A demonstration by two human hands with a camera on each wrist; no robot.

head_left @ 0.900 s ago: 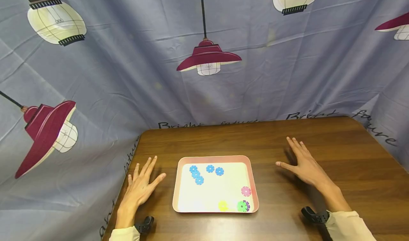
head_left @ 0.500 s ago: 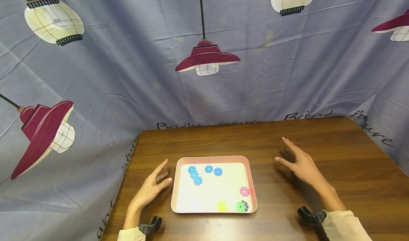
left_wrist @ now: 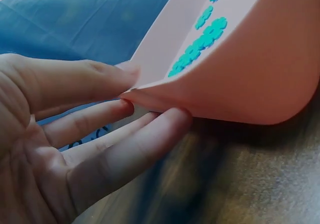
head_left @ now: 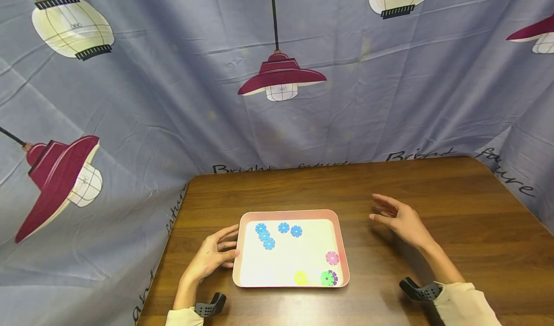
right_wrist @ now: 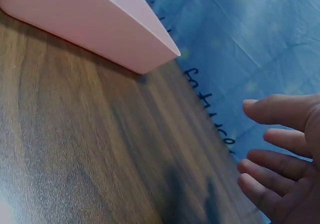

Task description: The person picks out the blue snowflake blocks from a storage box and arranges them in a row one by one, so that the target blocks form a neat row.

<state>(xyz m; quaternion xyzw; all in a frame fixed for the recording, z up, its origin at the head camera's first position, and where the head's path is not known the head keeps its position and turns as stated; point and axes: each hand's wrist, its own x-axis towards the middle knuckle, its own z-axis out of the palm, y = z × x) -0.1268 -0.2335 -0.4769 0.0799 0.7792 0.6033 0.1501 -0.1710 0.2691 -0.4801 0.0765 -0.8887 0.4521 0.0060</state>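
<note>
A shallow pink tray [head_left: 290,215] with a pale inside sits on the wooden table. Several blue flower-shaped discs [head_left: 269,243] lie in its back left part. Toward its front right are a pink disc [head_left: 332,258], a yellow disc [head_left: 300,278] and a green disc [head_left: 327,278] overlapping a purple one. My left hand [head_left: 210,254] is at the tray's left side. In the left wrist view its thumb [left_wrist: 107,79] lies over the rim and its fingers [left_wrist: 150,144] touch the outer wall, pinching the edge. My right hand [head_left: 402,222] holds nothing, fingers loosely bent, right of the tray.
The brown wooden table [head_left: 467,206] reaches back to a grey-blue curtain [head_left: 173,100] printed with lamps and lettering. A black band [head_left: 210,306] circles the left wrist, another black band [head_left: 420,290] the right.
My left hand has moved right from beside the tray to its left rim, thumb and fingers closing in on it. The right hand's fingers have bent more and drawn slightly nearer.
</note>
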